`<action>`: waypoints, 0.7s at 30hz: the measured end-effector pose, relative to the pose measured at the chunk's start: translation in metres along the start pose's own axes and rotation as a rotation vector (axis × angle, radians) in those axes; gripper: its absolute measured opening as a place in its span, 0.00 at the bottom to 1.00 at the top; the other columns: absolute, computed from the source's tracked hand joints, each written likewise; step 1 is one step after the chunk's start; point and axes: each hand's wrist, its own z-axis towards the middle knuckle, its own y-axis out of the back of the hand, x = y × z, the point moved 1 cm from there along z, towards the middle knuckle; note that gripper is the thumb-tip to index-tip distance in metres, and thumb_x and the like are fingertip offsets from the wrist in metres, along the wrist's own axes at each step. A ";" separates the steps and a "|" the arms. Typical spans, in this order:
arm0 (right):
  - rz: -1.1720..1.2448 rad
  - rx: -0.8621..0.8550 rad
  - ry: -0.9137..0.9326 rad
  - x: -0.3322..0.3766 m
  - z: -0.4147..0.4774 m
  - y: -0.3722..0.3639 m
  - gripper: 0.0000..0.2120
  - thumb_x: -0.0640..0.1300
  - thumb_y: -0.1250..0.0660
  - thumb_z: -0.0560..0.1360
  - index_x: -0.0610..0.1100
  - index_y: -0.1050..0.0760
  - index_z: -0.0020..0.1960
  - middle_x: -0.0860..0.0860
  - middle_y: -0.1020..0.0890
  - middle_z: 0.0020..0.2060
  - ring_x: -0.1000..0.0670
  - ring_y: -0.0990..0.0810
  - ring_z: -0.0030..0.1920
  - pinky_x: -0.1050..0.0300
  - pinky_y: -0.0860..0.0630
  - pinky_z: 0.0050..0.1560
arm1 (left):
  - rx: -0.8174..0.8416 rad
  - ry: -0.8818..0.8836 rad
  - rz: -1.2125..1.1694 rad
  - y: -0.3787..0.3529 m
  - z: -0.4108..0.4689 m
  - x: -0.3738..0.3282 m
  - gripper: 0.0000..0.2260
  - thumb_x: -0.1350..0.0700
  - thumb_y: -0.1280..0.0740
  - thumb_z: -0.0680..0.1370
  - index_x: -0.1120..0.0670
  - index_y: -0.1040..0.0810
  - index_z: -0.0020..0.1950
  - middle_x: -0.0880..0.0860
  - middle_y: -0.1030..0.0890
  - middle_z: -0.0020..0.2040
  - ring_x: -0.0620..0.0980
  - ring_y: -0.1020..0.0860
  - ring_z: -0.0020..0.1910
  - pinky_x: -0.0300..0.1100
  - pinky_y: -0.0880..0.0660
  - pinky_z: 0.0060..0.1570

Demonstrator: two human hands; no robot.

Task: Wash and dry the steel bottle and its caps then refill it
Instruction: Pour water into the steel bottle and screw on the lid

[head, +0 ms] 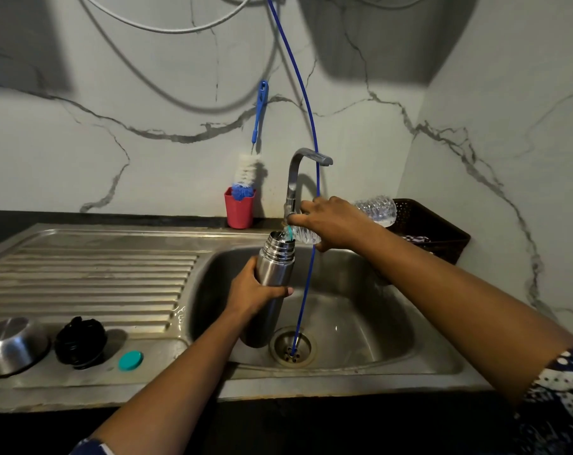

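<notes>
Steel bottle (pixel 273 274), tilted over the sink (pixel 360 316), is gripped by the left hand (pixel 250 292). The right hand (pixel 334 224) clasps a clear plastic bottle (pixel 375 210), mouth at its rim. On the drainboard (pixel 91 277) rest a steel cap (pixel 12 344) and a black cap (pixel 80 343).

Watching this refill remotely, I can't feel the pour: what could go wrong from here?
1. The plastic bottle has its neck just at the rim of the tilted steel bottle, so water could miss and run into the sink.
2. The blue tube hangs close beside the steel bottle and might brush its open mouth, dirtying it.
</notes>
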 end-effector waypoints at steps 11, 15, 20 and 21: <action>-0.011 0.011 0.012 -0.001 0.000 0.001 0.37 0.49 0.27 0.70 0.51 0.43 0.73 0.45 0.30 0.63 0.45 0.28 0.60 0.51 0.25 0.50 | -0.005 -0.003 -0.002 0.000 0.000 0.000 0.32 0.54 0.19 0.61 0.44 0.31 0.57 0.45 0.25 0.54 0.48 0.25 0.55 0.43 0.28 0.54; -0.019 0.022 0.016 -0.001 0.001 0.000 0.37 0.49 0.27 0.69 0.51 0.43 0.72 0.45 0.30 0.62 0.45 0.28 0.60 0.50 0.24 0.51 | -0.002 -0.010 0.004 0.000 -0.001 0.000 0.32 0.55 0.19 0.61 0.45 0.31 0.58 0.46 0.25 0.55 0.48 0.25 0.55 0.44 0.28 0.56; -0.048 0.019 0.034 -0.002 0.004 -0.001 0.38 0.50 0.27 0.69 0.51 0.43 0.72 0.45 0.29 0.62 0.44 0.27 0.59 0.48 0.24 0.53 | -0.009 -0.012 -0.004 0.001 0.000 0.001 0.32 0.54 0.18 0.60 0.45 0.30 0.58 0.46 0.24 0.55 0.48 0.25 0.55 0.43 0.28 0.54; -0.051 0.019 0.034 -0.002 0.005 -0.001 0.38 0.50 0.27 0.69 0.51 0.43 0.72 0.45 0.29 0.62 0.44 0.27 0.59 0.48 0.24 0.53 | -0.007 -0.010 -0.004 0.001 -0.001 0.001 0.32 0.54 0.18 0.60 0.45 0.31 0.58 0.46 0.24 0.55 0.48 0.25 0.55 0.43 0.28 0.55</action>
